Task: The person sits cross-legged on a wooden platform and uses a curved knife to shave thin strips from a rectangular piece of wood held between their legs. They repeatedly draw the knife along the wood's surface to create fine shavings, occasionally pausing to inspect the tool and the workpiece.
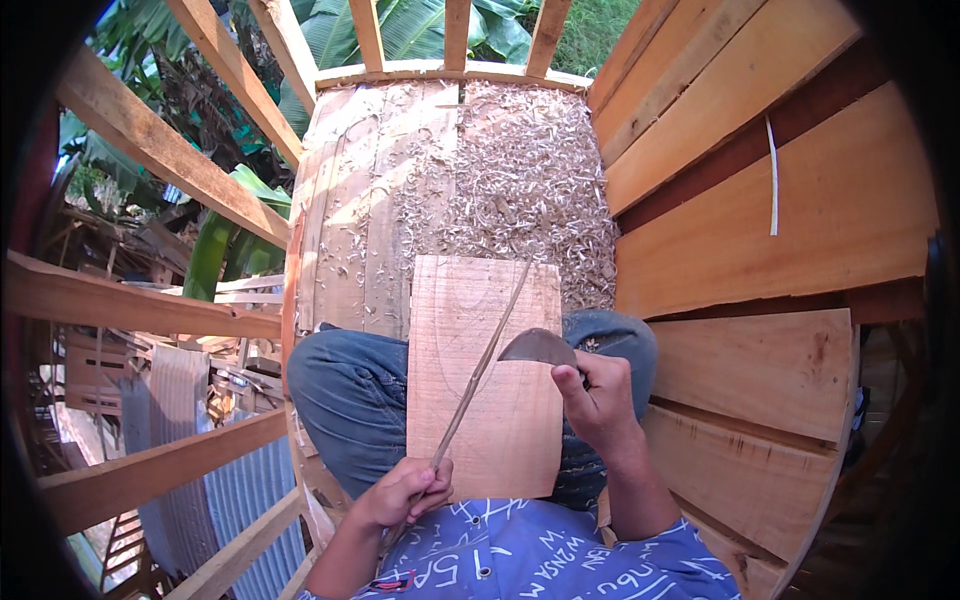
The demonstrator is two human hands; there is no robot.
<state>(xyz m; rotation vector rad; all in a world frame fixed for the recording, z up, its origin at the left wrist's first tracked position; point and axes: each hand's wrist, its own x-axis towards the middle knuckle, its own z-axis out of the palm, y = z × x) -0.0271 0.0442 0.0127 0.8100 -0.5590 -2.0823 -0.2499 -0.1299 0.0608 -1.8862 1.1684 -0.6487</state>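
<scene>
My left hand is closed around the lower part of a long thin stick, which slants up and to the right. In my right hand is a knife with a short, broad, curved blade; my fist hides its handle. The blade points left, close to the stick's right side; whether they touch I cannot tell. Beneath both lies a flat rectangular wooden board across my lap, with faint curved lines drawn on it.
Curled wood shavings cover much of the plank floor ahead. Wooden rails edge the left and far sides, with leaves beyond. A wall of planks stands on the right. Corrugated metal sheets lie outside at lower left.
</scene>
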